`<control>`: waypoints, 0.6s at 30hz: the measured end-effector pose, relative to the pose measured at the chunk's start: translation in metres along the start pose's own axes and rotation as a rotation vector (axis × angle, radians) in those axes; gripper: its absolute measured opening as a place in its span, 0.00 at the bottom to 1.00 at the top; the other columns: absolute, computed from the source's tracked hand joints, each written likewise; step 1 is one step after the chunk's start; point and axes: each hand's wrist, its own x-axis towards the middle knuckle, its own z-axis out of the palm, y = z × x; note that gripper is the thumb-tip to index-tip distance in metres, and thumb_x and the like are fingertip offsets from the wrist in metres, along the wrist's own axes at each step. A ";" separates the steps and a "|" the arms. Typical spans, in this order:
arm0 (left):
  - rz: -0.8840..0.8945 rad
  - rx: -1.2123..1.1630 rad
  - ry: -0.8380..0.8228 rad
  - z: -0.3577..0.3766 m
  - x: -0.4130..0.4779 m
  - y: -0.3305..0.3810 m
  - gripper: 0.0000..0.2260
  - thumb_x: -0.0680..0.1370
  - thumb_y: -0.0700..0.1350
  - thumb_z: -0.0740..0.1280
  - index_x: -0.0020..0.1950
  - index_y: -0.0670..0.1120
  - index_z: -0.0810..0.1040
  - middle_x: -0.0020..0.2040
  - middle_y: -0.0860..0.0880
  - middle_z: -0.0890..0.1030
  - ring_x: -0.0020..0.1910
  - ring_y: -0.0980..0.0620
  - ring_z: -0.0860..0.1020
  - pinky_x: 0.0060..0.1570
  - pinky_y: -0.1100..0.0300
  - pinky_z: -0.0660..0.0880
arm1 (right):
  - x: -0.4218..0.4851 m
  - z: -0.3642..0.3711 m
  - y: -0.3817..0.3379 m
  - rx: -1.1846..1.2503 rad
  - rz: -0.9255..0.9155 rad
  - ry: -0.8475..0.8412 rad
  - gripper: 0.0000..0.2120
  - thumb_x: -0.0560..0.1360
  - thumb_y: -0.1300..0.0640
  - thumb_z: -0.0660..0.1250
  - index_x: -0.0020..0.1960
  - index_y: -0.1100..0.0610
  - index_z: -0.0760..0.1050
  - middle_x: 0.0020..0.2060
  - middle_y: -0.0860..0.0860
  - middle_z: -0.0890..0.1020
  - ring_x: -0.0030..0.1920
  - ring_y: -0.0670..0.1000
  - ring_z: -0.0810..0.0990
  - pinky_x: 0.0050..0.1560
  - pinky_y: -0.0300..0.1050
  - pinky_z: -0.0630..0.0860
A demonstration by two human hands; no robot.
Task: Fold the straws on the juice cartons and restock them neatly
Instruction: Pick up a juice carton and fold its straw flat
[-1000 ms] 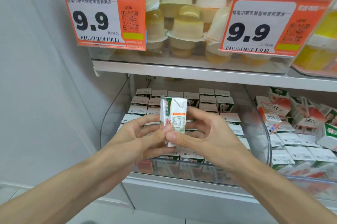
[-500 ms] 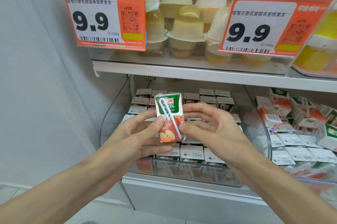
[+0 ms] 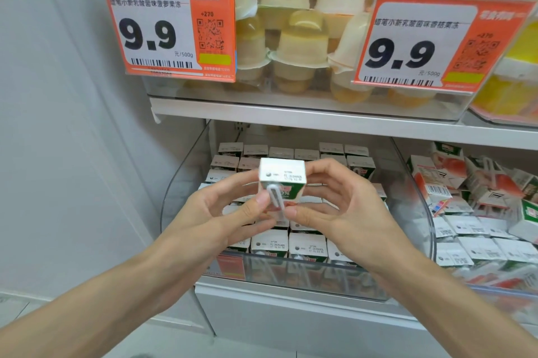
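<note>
A small juice carton (image 3: 281,173) with a white top and green-red front is held between both hands above the clear left bin (image 3: 186,171). Its top tilts toward me. A bent white straw (image 3: 275,197) lies against its front face. My left hand (image 3: 221,212) pinches the carton's left side, thumb beside the straw. My right hand (image 3: 337,209) holds the right side, thumb near the straw's lower end. Below them, several matching cartons (image 3: 305,244) stand upright in rows inside the bin.
A second bin at the right (image 3: 477,212) holds several cartons lying jumbled. The white shelf (image 3: 291,116) above carries clear tubs of jelly cups (image 3: 300,37) and two orange 9.9 price tags (image 3: 168,28). A grey wall (image 3: 58,124) stands at the left.
The carton turned from its side panel to its front with the straw, then tipped so its top faces me. Both hands dropped slightly toward the bin.
</note>
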 end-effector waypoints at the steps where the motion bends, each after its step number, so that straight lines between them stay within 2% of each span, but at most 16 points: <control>1: 0.014 0.032 -0.018 -0.001 0.000 0.000 0.19 0.78 0.50 0.77 0.69 0.57 0.83 0.70 0.53 0.83 0.65 0.46 0.84 0.65 0.60 0.80 | 0.000 0.000 0.001 0.009 -0.012 0.010 0.21 0.68 0.60 0.84 0.57 0.48 0.81 0.54 0.46 0.87 0.59 0.46 0.86 0.60 0.43 0.83; 4: 0.031 0.136 -0.046 -0.003 -0.002 0.001 0.22 0.79 0.44 0.78 0.72 0.58 0.81 0.72 0.59 0.80 0.70 0.51 0.81 0.75 0.49 0.71 | -0.001 -0.001 0.001 0.025 -0.053 0.034 0.20 0.64 0.53 0.84 0.54 0.47 0.81 0.54 0.46 0.88 0.59 0.46 0.86 0.58 0.37 0.82; 7: 0.041 0.140 -0.064 -0.004 -0.003 0.003 0.22 0.79 0.43 0.74 0.73 0.56 0.80 0.73 0.59 0.79 0.69 0.51 0.81 0.75 0.48 0.71 | -0.001 -0.001 0.001 -0.001 -0.042 0.045 0.20 0.66 0.58 0.83 0.55 0.49 0.82 0.53 0.45 0.88 0.58 0.44 0.86 0.57 0.36 0.82; 9: 0.039 0.127 -0.060 -0.003 -0.002 0.004 0.20 0.80 0.46 0.73 0.72 0.55 0.81 0.71 0.56 0.81 0.66 0.48 0.84 0.67 0.53 0.79 | -0.002 -0.001 -0.001 -0.018 0.005 0.038 0.20 0.69 0.58 0.83 0.57 0.48 0.82 0.53 0.44 0.88 0.57 0.44 0.86 0.57 0.36 0.82; 11: 0.003 0.127 0.012 -0.001 0.000 0.006 0.18 0.80 0.50 0.71 0.70 0.55 0.83 0.64 0.52 0.86 0.55 0.46 0.88 0.50 0.59 0.85 | -0.002 -0.001 -0.006 0.018 0.084 0.008 0.17 0.72 0.51 0.81 0.60 0.44 0.83 0.52 0.45 0.89 0.54 0.44 0.88 0.54 0.37 0.83; 12: -0.011 0.150 0.047 -0.001 0.000 0.006 0.16 0.80 0.53 0.70 0.68 0.55 0.85 0.61 0.52 0.87 0.50 0.46 0.89 0.42 0.60 0.85 | -0.002 -0.001 -0.008 0.048 0.133 -0.010 0.17 0.73 0.46 0.78 0.61 0.43 0.82 0.52 0.45 0.89 0.53 0.46 0.88 0.56 0.40 0.83; 13: -0.017 0.171 0.060 -0.001 0.000 0.005 0.15 0.80 0.55 0.68 0.64 0.55 0.87 0.59 0.52 0.88 0.45 0.47 0.89 0.37 0.60 0.83 | -0.002 -0.001 -0.008 0.075 0.181 -0.026 0.16 0.74 0.42 0.76 0.61 0.42 0.82 0.52 0.46 0.90 0.54 0.47 0.88 0.62 0.45 0.81; 15: -0.005 0.169 0.062 0.000 -0.001 0.004 0.13 0.82 0.53 0.67 0.62 0.55 0.88 0.57 0.51 0.88 0.42 0.48 0.87 0.33 0.60 0.82 | -0.002 0.000 -0.008 0.108 0.247 -0.046 0.16 0.76 0.41 0.75 0.63 0.41 0.81 0.52 0.48 0.90 0.57 0.50 0.88 0.72 0.56 0.73; 18: 0.032 0.153 0.108 0.001 0.000 0.003 0.19 0.78 0.48 0.71 0.69 0.56 0.81 0.54 0.47 0.88 0.38 0.48 0.86 0.34 0.60 0.82 | -0.002 0.003 -0.007 0.137 0.273 -0.059 0.14 0.79 0.46 0.73 0.65 0.43 0.80 0.53 0.50 0.90 0.58 0.51 0.88 0.75 0.58 0.71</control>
